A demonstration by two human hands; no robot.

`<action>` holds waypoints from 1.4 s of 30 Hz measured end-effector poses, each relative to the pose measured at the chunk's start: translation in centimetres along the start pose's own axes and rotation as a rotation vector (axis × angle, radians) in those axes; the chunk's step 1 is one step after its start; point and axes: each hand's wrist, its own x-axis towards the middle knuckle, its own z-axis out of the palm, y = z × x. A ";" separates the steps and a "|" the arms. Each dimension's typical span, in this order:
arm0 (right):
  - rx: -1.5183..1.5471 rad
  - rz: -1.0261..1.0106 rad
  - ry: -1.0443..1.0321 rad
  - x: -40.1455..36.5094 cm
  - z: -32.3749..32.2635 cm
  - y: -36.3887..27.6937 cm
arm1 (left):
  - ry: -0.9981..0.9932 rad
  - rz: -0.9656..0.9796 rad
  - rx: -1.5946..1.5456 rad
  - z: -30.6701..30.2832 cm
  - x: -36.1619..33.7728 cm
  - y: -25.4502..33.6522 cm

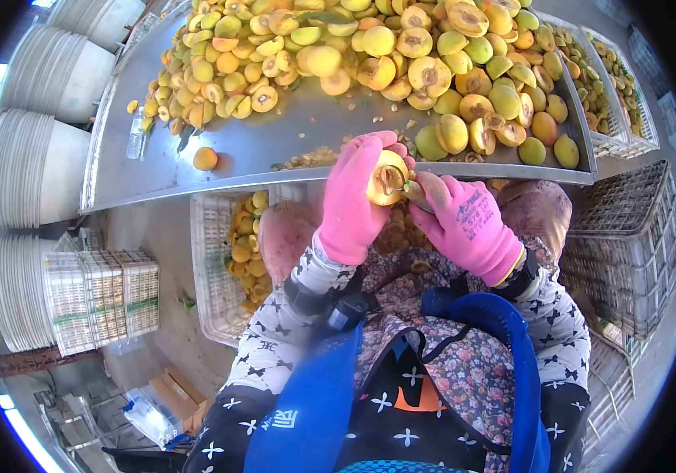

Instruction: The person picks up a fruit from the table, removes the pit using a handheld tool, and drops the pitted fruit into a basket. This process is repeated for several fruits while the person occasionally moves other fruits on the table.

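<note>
My left hand, in a pink glove, is wrapped round a halved yellow fruit with its cut face turned to the right. My right hand, also gloved in pink, is closed on a small tool whose thin curved end touches the cut face. Most of the tool is hidden by the fingers. Both hands are close together over the near edge of the metal table. Beyond them lies a large heap of whole and halved fruit.
A plastic bottle and a lone fruit are on the table's left part. Below the table is a white crate with fruit pieces. Stacked crates stand at right, with stacked round tubs at left.
</note>
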 end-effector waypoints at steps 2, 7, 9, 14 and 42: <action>-0.071 0.002 -0.064 0.1 0.0 0.1 | 0.045 -0.197 -0.300 0.4 0.0 0.6; -0.211 -0.091 -0.073 -0.6 1.2 0.8 | 0.034 -0.217 -0.228 0.3 -0.2 -0.1; -0.055 -0.032 -0.117 -0.6 1.4 0.3 | 0.062 -0.201 -0.203 0.3 -0.3 -0.3; 0.474 0.188 -0.145 -0.2 2.2 -1.9 | 0.210 -0.179 -0.197 0.9 -0.3 -0.2; 0.219 0.104 0.152 1.3 0.1 -0.8 | -0.126 -0.145 -0.583 -1.4 0.3 1.9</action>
